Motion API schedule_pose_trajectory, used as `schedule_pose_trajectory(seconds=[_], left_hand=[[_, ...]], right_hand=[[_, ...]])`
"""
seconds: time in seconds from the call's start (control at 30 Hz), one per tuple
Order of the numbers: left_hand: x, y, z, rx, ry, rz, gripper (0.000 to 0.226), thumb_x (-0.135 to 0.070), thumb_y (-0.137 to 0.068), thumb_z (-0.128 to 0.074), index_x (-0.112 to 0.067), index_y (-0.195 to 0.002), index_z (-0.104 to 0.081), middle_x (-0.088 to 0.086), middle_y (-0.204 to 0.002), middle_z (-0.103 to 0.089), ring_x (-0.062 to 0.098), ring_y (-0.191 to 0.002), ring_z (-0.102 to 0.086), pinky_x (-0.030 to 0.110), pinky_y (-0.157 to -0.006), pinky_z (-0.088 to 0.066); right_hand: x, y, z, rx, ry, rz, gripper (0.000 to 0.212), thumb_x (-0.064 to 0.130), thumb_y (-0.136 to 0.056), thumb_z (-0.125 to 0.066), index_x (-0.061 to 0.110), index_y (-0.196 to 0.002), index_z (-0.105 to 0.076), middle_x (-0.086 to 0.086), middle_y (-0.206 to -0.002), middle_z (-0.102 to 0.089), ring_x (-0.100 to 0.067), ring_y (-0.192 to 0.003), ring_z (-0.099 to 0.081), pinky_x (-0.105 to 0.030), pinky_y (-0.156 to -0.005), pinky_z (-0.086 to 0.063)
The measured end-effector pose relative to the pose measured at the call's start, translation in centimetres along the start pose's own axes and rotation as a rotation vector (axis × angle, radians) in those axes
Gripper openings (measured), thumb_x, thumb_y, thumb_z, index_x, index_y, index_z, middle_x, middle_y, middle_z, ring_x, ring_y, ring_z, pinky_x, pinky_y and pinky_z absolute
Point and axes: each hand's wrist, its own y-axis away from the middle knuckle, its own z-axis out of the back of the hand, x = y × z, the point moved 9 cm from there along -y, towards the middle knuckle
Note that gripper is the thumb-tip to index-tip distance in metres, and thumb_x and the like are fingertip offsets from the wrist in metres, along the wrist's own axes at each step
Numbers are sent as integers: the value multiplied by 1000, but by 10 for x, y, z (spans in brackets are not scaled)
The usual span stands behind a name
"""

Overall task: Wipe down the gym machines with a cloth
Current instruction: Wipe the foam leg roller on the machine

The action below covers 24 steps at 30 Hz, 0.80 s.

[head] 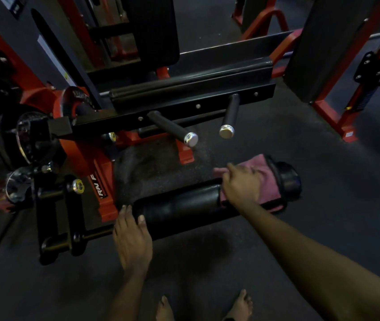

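Down near the floor (277,246), the red-and-black machine (191,105) holds out a black roller (184,205) closest to the person. A pink cloth (267,181) wraps the roller's right end. The right hand (242,188) curls over the cloth, pressing it on; the left hand (133,242) rests at the roller's left end, fingers fairly straight.

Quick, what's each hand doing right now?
Left hand: open, fingers resting on the roller pad end.
Right hand: gripping the pink cloth against that pad.
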Motion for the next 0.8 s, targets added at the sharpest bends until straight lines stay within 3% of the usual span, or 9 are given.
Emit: schedule_pose_trajectory(seconds=[0.1,0.17,0.23,0.3,0.37,0.43,0.53,0.67,0.8], left_hand=[[12,0,0,51,156,38,62,-46,-104,-24,-5,-145,-48,17,-145,-53,34,-136,-47,50,-111,-38],[13,-1,2,68,199,35,64,-48,-103,-23,-9,-146,-48,12,-146,-53,29,-137,-46,49,-113,-36],[18,-6,5,87,223,27,65,-50,-102,-22,-11,-146,-49,9,-147,-53,26,-138,-45,48,-114,-35],[22,-8,6,107,241,7,64,-50,-102,-23,-12,-145,-51,7,-146,-54,26,-137,-47,45,-113,-34],[27,-10,5,132,267,-9,65,-53,-101,-23,-14,-146,-51,4,-147,-53,23,-138,-46,43,-114,-33],[33,-11,3,169,289,-19,67,-57,-100,-23,-19,-148,-49,0,-150,-51,18,-141,-43,44,-117,-31],[41,-14,-3,214,251,-51,67,-59,-100,-21,-23,-150,-46,-2,-151,-49,18,-142,-41,48,-116,-31],[45,-18,-6,251,232,-75,68,-60,-99,-21,-22,-150,-46,2,-151,-50,21,-142,-43,50,-116,-34],[45,-21,-7,303,219,-99,70,-60,-98,-22,-21,-150,-45,2,-152,-49,21,-142,-43,48,-116,-34]], right_hand=[[49,41,-15,-9,-102,219,45,38,-92,-39,21,-119,-70,-4,-124,-71,-27,-120,-60,-51,-114,-32],[42,51,-18,17,-84,328,51,39,-92,-40,23,-134,-64,-1,-139,-63,-24,-134,-51,-50,-120,-20],[14,45,-14,32,-25,334,55,42,-90,-38,28,-138,-61,3,-147,-57,-22,-141,-44,-53,-121,-11],[-19,26,-4,10,-18,218,54,42,-90,-35,28,-135,-62,4,-145,-59,-20,-142,-43,-57,-122,-6],[-26,14,4,-34,-41,95,47,39,-93,-34,26,-125,-66,2,-133,-66,-20,-135,-49,-59,-122,-8],[-9,15,6,-78,-42,8,39,36,-92,-37,25,-112,-69,0,-118,-71,-25,-122,-56,-58,-118,-21],[49,36,-12,-66,-65,41,39,36,-88,-39,23,-106,-71,-3,-110,-73,-27,-112,-60,-50,-111,-31],[118,80,-41,-32,-105,241,45,34,-89,-42,19,-123,-69,0,-126,-69,-23,-124,-56,-52,-121,-24],[110,96,-44,-5,-69,345,50,36,-90,-46,25,-137,-60,1,-145,-58,-23,-140,-45,-52,-122,-12]])
